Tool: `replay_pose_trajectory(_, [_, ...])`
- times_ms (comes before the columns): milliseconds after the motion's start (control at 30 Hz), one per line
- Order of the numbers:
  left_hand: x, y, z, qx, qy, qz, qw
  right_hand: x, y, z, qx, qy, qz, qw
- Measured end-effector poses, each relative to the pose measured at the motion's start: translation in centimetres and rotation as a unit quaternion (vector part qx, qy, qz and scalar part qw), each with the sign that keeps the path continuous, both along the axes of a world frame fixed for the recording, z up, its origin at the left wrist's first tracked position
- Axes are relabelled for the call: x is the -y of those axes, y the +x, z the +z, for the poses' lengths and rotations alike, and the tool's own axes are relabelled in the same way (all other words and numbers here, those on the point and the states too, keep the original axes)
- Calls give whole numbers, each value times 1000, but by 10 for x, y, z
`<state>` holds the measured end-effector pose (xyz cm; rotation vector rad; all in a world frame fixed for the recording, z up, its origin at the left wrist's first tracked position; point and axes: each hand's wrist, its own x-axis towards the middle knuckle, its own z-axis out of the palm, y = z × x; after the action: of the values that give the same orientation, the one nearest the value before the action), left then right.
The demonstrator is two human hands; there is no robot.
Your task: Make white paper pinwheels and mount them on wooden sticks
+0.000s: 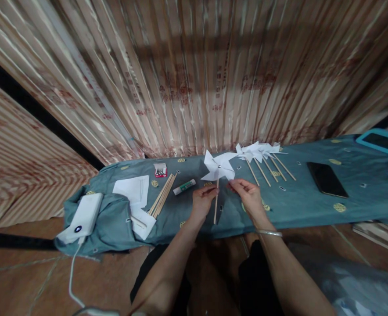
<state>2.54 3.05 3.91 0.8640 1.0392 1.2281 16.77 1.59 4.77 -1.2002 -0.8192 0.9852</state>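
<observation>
The white paper pinwheel (pixel 219 166) on a thin pale wooden stick (pixel 215 211) is just right of the white-and-green glue stick (pixel 184 187), its blades reaching a little farther from the person than that tube. The left hand (pixel 202 202), immediately right of the glue stick, grips the wooden stick below the blades, probably to steady it while leaving the paper unobstructed. The right hand (pixel 248 196), farther right of the glue stick, has its thumb and fingertips drawn together beside the lowest blade; whether they pinch paper cannot be told. A small silvery dot at the hub appears to fasten blades to stick.

Left of the glue stick lies a bundle of pale wooden sticks (pixel 163 195), roughly aligned, perhaps so that single ones lift easily. Beyond the glue stick and to its left, a small red-and-white cardboard box (pixel 160 171) stands open, seemingly to keep its tiny metallic pieces within reach. White paper sheets (pixel 135 188) lie past the bundle, farther left of the glue stick.

Well right of the glue stick and farther back, several white paper pinwheels (pixel 255 152) overlap with their sticks pointing toward the person, likely grouped this way to save room on the cloth-covered surface (pixel 292 206).
</observation>
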Motion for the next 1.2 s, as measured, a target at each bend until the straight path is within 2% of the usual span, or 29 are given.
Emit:
replay_pose_trajectory(167, [0,1,1,8,2,-9,1000,5,-4,-1,36,-3,60,998])
replay_pose_trajectory(367, [-1,5,7,50,-3,16,999,14,-6,-7,105,-49,237,965])
replay_pose_trajectory(567, [1,9,9,55,-12,5,998,16,-6,-13,132,-61,271,951])
replay_pose_trajectory(867, [5,8,8,46,-23,-16,999,16,10,2,130,-68,245,958])
replay_pose_trajectory(933, [7,7,9,39,-26,-24,999,14,19,4,120,-70,202,969])
replay_pose_trajectory(1100, [12,6,8,-1,-31,-57,998,6,38,5,20,-39,10,999])
replay_pose_trajectory(1200, [16,5,6,-15,-28,-77,996,2,40,6,-38,-25,-3,999])
